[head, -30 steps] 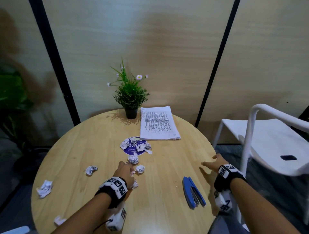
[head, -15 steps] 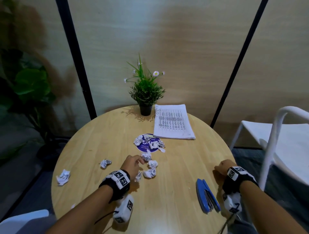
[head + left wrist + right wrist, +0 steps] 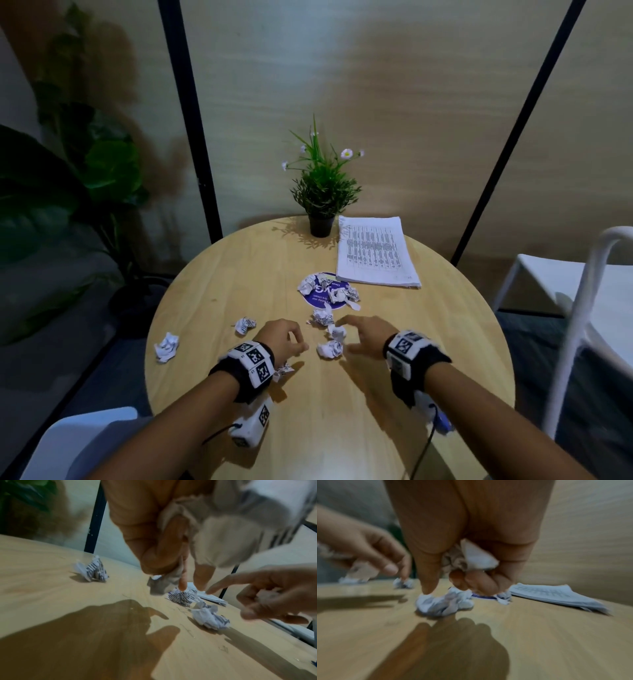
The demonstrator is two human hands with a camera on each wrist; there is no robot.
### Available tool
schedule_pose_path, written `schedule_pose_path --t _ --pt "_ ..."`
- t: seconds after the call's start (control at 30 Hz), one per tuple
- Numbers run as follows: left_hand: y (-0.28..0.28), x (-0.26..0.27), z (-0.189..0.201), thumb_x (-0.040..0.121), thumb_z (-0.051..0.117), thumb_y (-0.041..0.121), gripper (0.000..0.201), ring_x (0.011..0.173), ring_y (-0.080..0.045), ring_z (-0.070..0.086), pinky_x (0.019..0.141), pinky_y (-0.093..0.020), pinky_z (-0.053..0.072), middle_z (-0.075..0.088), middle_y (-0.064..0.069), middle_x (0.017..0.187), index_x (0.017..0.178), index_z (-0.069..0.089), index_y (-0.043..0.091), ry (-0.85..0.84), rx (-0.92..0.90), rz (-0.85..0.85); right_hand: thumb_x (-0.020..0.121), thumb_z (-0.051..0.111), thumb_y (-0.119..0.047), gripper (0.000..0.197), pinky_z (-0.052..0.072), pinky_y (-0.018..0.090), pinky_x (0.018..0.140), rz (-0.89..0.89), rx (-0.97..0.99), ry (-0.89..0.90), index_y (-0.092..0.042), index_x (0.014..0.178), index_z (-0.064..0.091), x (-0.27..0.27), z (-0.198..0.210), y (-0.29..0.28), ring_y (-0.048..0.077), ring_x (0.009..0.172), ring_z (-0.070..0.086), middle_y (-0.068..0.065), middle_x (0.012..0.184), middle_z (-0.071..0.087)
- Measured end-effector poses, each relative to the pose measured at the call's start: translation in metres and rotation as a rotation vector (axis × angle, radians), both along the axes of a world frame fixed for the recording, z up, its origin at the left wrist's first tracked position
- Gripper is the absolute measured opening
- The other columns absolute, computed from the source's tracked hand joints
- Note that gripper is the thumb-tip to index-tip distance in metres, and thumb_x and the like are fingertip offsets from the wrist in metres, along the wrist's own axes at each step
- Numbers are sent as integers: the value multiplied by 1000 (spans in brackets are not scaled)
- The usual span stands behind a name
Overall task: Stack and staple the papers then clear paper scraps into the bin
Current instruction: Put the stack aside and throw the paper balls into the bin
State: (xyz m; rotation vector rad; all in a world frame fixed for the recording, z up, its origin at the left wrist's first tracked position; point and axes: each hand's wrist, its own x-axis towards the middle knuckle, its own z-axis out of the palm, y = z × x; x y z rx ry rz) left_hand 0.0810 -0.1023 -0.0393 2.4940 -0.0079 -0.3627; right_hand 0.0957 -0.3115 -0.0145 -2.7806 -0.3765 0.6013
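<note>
Several crumpled paper scraps lie mid-table, among them one (image 3: 330,348) between my hands and one (image 3: 323,317) just behind it. My left hand (image 3: 284,339) hovers left of them, fingers curled round a wad of scrap paper (image 3: 223,540), with two fingertips (image 3: 181,585) pointing down at a scrap. My right hand (image 3: 363,334) is to their right and grips a scrap (image 3: 476,557) in its curled fingers while its thumb reaches the pile (image 3: 443,604). The stacked printed papers (image 3: 375,255) lie at the back right. Only a blue tip of the stapler (image 3: 444,425) shows under my right wrist.
More scraps lie on a purple disc (image 3: 320,298), at the left (image 3: 245,324) and far left (image 3: 166,346), and under my left wrist (image 3: 284,370). A potted plant (image 3: 322,192) stands at the back of the round wooden table (image 3: 342,428). A white chair (image 3: 582,291) stands to the right. No bin is in view.
My right hand has swung from the table's right edge beside the stapler to the scraps in the middle. My left hand has stayed by the same scraps.
</note>
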Motion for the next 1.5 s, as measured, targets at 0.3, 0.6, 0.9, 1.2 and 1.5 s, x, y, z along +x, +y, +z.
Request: schedule_pose_path --t 0.3,0.6,0.9,1.2,1.5 --pt "38 6 7 82 66 35 28 66 -18 57 61 -22 43 61 0 74 101 61 15 -57 97 111 81 54 -47 37 49 30 88 -62 -57 15 -25 110 58 -16 -17 36 19 101 62 -3 115 64" --pt "85 24 -4 84 61 41 60 99 -32 62 79 -33 49 62 -13 114 128 38 10 23 309 199 78 56 -47 21 44 25 73 -151 -20 53 -27 77 50 -8 -27 18 14 83 54 -3 88 57" --pt "77 25 -11 95 42 19 23 101 -33 62 74 -31 45 60 -17 103 105 53 1 98 250 119 82 53 -48 21 41 20 67 -140 24 34 -29 74 50 -16 -34 12 9 79 53 -10 78 54" --pt "130 -13 60 92 51 25 16 79 -31 55 67 -27 38 59 -17 86 89 52 9 -165 65 216 83 61 -39 28 31 21 55 -34 185 -108 -26 64 46 -42 13 78 8 61 44 -8 63 47" --pt "248 -122 67 91 55 35 24 82 -27 59 73 -33 46 63 -10 88 96 55 12 -294 -29 441 86 61 -39 25 31 21 52 357 249 -86 -18 99 60 -75 34 253 17 74 49 -7 71 50"
